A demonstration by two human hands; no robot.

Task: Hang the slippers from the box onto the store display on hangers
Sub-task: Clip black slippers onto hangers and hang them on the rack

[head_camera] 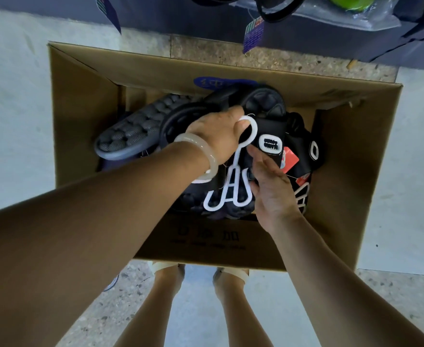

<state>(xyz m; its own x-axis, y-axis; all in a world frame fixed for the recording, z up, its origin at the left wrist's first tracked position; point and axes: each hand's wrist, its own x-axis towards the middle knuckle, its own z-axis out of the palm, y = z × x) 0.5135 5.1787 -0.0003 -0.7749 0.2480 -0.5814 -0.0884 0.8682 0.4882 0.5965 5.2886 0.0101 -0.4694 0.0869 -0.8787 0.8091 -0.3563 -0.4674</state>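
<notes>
An open cardboard box (85, 101) on the floor holds several dark slippers. A grey slipper (130, 131) lies sole-up at the left. My left hand (216, 136), wearing a pale bangle, grips the ring of a white plastic hanger (233, 181) together with a black slipper (263, 101) above the box. My right hand (271, 186) reaches into the box and touches a black slipper with a white logo (271, 144) just right of the hanger. A red tag (289, 160) sticks out beside it. More black slippers (311, 149) lie at the right.
At the top, a dark display (331, 33) carries bagged slippers and hanging purple tags (253, 33). The box stands on speckled floor next to pale tiles. My legs and sandalled feet (231, 274) stand right against the box's near wall.
</notes>
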